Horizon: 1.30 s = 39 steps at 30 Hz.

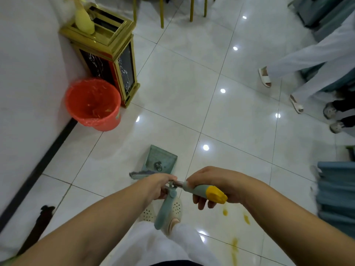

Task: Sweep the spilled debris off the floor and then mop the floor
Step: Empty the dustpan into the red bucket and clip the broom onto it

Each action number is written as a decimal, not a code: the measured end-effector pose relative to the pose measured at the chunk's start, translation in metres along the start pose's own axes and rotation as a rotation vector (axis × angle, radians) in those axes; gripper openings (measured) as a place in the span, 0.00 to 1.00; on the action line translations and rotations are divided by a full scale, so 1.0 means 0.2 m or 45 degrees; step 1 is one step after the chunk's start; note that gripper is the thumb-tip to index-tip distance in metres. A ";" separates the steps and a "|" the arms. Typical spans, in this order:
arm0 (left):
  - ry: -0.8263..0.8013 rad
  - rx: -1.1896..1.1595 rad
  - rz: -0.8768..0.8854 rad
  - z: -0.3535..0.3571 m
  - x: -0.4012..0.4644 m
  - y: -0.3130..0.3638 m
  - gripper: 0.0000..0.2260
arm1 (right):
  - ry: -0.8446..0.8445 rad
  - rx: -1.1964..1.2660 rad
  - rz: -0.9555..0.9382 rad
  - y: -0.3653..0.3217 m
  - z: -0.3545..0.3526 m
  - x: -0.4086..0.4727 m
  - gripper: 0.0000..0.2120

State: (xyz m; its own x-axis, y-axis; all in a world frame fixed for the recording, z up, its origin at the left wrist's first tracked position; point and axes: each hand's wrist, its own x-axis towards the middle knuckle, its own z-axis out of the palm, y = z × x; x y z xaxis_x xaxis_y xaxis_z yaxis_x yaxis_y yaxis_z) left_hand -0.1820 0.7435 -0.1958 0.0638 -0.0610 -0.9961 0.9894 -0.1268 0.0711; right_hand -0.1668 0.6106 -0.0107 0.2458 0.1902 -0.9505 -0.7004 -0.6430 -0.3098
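Observation:
A teal dustpan [160,160] stands on the white tile floor [192,93] just ahead of my feet, with the broom head [141,174] lying at its near edge. My left hand [160,186] grips the dustpan handle [166,210], which hangs down over my shoes. My right hand [217,186] is closed around the broom handle [205,191], a teal grip with a yellow end cap. Yellow stains [235,244] streak the floor to the lower right.
A red bucket [93,104] lined with a bag stands by the left wall, next to a gold-framed bin [113,54]. Other people's legs and feet [295,104] are at the right. Blue-covered furniture [336,194] sits at the right edge. Gold chair legs [162,12] stand at the top.

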 end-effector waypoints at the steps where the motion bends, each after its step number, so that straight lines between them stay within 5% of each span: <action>1: 0.003 -0.004 0.006 0.00 0.00 0.01 0.15 | 0.000 -0.013 -0.006 -0.01 0.00 0.00 0.14; 8: -0.012 -0.121 0.086 0.00 -0.01 0.18 0.10 | 0.000 -0.107 -0.109 -0.13 -0.11 0.02 0.14; 13: -0.089 -0.375 0.248 0.01 -0.01 0.38 0.17 | 0.011 -0.129 -0.231 -0.28 -0.34 0.08 0.17; 26: -0.112 -1.061 0.353 -0.06 -0.05 1.32 0.09 | -0.220 -0.092 -0.663 -1.01 -1.09 0.30 0.13; 29: -0.180 -1.195 0.389 -0.10 -0.05 1.52 0.08 | -0.124 -0.240 -0.802 -1.15 -1.19 0.36 0.16; 35: -0.219 -1.192 0.514 -0.16 -0.07 1.75 0.16 | 0.373 -0.583 -1.008 -1.38 -1.25 0.50 0.04; 39: 0.302 -0.641 0.745 -0.29 -0.10 1.82 0.14 | 0.541 -0.945 -1.063 -1.56 -1.30 0.55 0.09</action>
State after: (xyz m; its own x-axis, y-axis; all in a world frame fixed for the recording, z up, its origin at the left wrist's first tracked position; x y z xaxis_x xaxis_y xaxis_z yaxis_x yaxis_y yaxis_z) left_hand 0.1847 0.7551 -0.1531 0.5601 0.2392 -0.7932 0.7235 0.3252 0.6089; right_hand 0.2527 0.6399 -0.0114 0.7410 0.5822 -0.3345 0.3048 -0.7356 -0.6050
